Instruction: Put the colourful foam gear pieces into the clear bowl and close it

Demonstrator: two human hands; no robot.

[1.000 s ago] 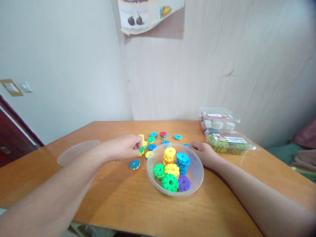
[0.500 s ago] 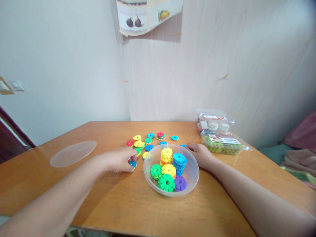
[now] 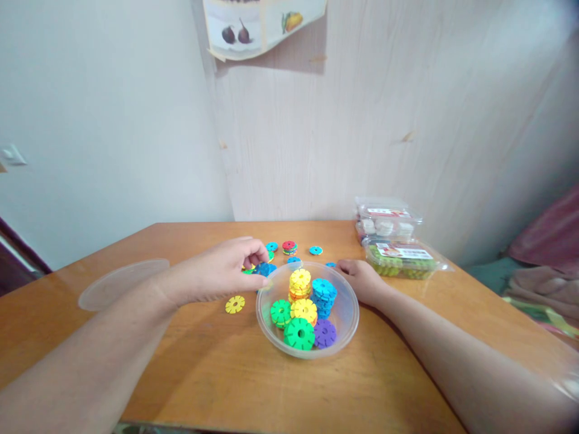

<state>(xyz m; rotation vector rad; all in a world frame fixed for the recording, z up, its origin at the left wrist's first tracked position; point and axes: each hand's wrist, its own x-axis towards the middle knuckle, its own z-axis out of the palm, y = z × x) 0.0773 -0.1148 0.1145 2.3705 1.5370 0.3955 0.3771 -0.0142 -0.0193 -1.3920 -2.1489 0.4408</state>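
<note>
My left hand [image 3: 237, 265] is above the table, left of a clear plastic bowl [image 3: 353, 328]. Its thumb and fingers close around a blue notched disc [image 3: 265, 269], partly hidden by the fingers. Below the hand, a yellow notched disc [image 3: 234, 304] lies flat on the table. My right hand [image 3: 364, 281] rests with curled fingers against the bowl's right far side; its fingertips are partly hidden. Inside the bowl are a yellow stack [image 3: 300, 283], a blue stack [image 3: 324, 295], green discs [image 3: 299, 334] and purple discs [image 3: 324, 333].
Behind the bowl lie more discs, among them a red-topped stack [image 3: 289, 247] and a blue disc [image 3: 315, 250]. A clear lid [image 3: 122, 283] lies at the left. Plastic boxes of green food [image 3: 402, 265] and white pieces [image 3: 386, 226] stand at the right back.
My left hand has risen and moved right toward the bowl with the blue disc, uncovering the yellow disc on the table. The right hand stays by the bowl. The view has shifted slightly.
</note>
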